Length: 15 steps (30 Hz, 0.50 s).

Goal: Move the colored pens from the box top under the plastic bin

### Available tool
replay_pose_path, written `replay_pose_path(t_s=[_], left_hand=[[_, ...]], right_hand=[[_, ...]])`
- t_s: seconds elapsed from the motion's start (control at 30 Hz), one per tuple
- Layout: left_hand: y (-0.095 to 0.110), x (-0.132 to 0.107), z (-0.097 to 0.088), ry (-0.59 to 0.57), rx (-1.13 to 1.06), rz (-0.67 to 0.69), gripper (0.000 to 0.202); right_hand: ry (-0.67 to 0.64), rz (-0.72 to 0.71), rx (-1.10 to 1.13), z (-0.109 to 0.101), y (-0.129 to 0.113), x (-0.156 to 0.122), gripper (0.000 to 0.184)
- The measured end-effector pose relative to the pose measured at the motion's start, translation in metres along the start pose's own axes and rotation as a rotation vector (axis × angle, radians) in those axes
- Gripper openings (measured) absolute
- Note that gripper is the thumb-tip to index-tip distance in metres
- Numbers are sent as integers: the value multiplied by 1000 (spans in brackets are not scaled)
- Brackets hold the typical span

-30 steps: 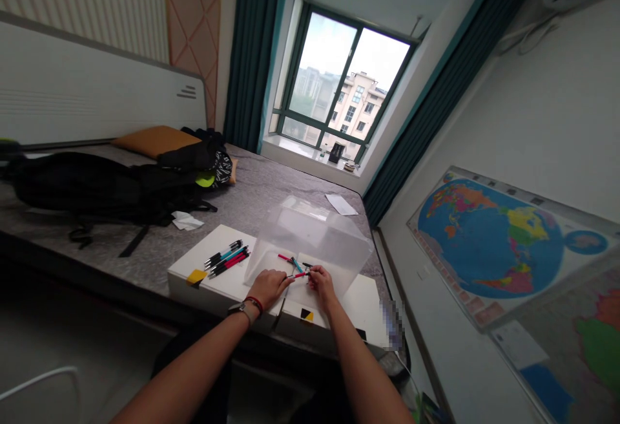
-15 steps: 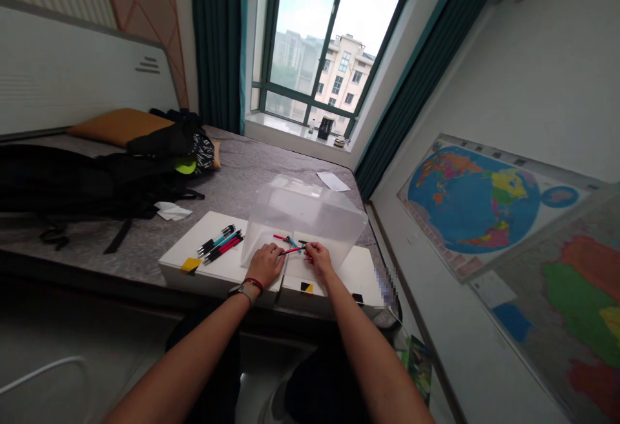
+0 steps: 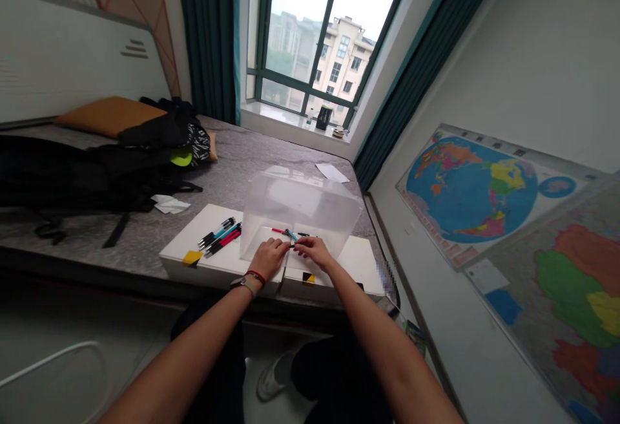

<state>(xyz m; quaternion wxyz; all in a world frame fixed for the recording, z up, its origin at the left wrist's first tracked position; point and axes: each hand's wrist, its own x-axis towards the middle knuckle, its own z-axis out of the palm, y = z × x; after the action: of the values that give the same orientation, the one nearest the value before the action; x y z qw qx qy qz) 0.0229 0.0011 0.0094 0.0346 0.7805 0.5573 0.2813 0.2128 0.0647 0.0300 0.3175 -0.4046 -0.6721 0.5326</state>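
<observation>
My left hand [image 3: 270, 257] and my right hand [image 3: 314, 251] almost meet over two white boxes, fingers pinched on both. Between the fingertips shows a short dark part of a pen [image 3: 291, 245]; the rest is hidden by the hands. Just beyond lie a red pen part [image 3: 278, 231] and a teal pen part [image 3: 292, 234], at a clear plastic bin [image 3: 300, 201]. To the left, several black, teal and red pens [image 3: 220, 236] lie side by side on the left white box [image 3: 177, 249].
The boxes rest at the front edge of a grey bed-like surface [image 3: 232, 181]. Black bags [image 3: 77, 175] and crumpled tissue [image 3: 169, 204] lie left. A white sheet [image 3: 332, 172] lies behind the bin. A wall with maps [image 3: 475, 191] rises on the right.
My hands have come closer together. The red pen length that showed between them is now out of sight, with only a dark part visible. The view has shifted slightly.
</observation>
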Motion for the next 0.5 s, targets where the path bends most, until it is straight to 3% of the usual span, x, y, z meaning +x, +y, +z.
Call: replay_pose_path(t_s=[0.13, 0.3, 0.5], left_hand=[[0, -1, 1, 26, -16, -58, 28], [-1, 0, 4, 53, -36, -101, 26], [-2, 0, 3, 91, -43, -119, 27]], right_hand=[[44, -34, -110, -4, -12, 7, 29], [102, -176, -534, -18, -46, 9, 9], [145, -141, -880, -32, -67, 15, 13]])
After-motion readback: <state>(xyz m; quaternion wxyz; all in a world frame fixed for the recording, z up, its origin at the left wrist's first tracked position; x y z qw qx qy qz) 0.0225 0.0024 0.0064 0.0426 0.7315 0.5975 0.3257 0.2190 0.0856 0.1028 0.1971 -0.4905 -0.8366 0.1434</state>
